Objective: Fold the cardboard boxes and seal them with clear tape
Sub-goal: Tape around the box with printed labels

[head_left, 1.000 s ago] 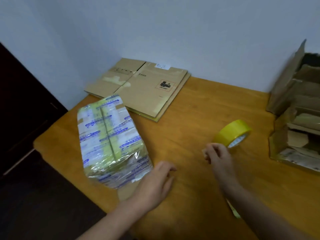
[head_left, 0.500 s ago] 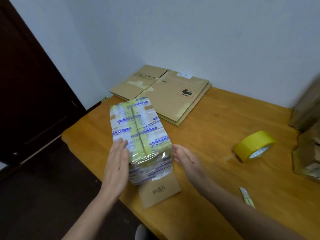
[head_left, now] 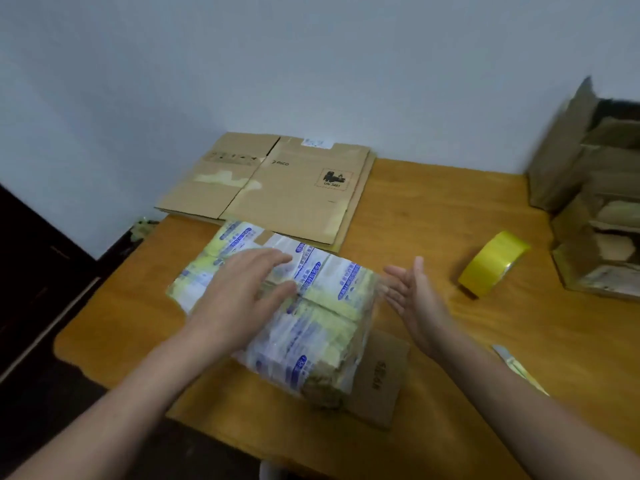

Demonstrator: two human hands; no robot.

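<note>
The box (head_left: 311,306) has been turned flat on the surface (head_left: 433,202). The left hand (head_left: 239,299) is pressed on top, fingers (head_left: 273,259) spread; the right hand (head_left: 415,303) is held open beside it. 1 flap (head_left: 381,372) seems unsealed.

Tape-wrapped box (head_left: 332,292) now turned crosswise, left hand (head_left: 237,299) moved from its side onto its top, right hand (head_left: 419,306) now open just beside its right end

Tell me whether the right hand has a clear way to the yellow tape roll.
Probably yes. The right hand is open and holds nothing, and only bare table lies between it and the tape roll, which sits just to its right.
</note>
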